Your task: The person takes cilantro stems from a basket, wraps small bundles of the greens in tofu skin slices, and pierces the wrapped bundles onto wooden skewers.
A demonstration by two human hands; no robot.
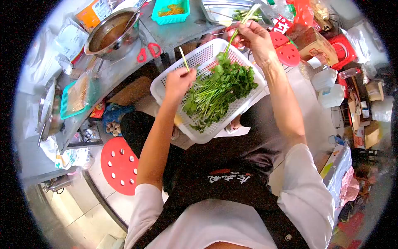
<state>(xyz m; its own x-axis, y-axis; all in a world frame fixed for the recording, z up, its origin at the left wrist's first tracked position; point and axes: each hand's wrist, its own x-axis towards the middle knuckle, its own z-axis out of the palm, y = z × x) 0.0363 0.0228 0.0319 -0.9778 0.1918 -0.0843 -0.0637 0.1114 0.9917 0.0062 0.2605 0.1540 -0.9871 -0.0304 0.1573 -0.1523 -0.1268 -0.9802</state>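
My left hand [179, 83] is closed on a thin pale stick [183, 58], which points up out of the fist; whether it is a skewer or a stem I cannot tell. Raised over the far right corner of the basket, my right hand [255, 39] pinches a cilantro sprig [228, 46]. Its leaves hang down toward the basket and a pale end sticks up past the fingers. The white plastic basket [200, 136] sits in front of my body, holding a heap of cilantro [215, 97] with leaves and long stems. My left hand is over its left side.
A steel pot [93, 46] of brown liquid and red-handled scissors [148, 52] are on the left table. A teal basket [161, 19] and a metal tray [211, 7] stand at the back. Red stools [118, 166] flank me. A teal basket of thin sticks [76, 97] lies left.
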